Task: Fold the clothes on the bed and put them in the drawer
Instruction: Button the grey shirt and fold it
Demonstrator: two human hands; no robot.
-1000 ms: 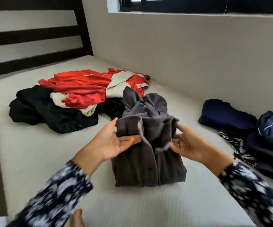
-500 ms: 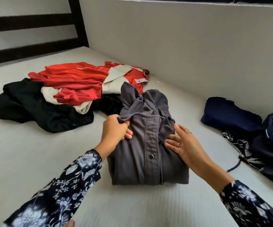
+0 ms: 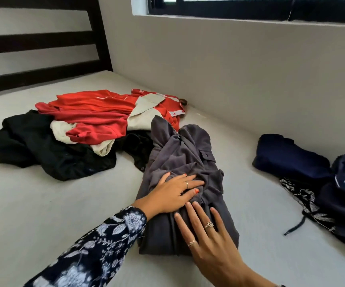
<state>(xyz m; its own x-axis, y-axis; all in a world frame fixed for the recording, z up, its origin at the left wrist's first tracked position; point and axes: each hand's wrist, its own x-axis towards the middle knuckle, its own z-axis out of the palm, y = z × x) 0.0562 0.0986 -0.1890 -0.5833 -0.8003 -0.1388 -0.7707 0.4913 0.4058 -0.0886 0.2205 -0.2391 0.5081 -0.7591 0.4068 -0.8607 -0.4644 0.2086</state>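
Grey shirt [image 3: 188, 162] lies half-folded on the bed [image 3: 43, 204] — left hand [image 3: 167, 193] and right hand [image 3: 211, 241] press it flat, fingers straight, grasping nothing

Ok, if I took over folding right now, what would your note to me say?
Hands: left hand lies flat with straight fingers on the grey shirt, pressing its bunched top. Right hand lies flat on the shirt's lower, folded half.
Things: the grey shirt sits mid-bed. An unfolded pile lies beyond it on the left: red top, beige piece, black clothes. Navy clothes lie bundled on the right.
Done: grey shirt partly folded.
Left: finish it, fold the pile, put everything in the drawer, which is not in view.
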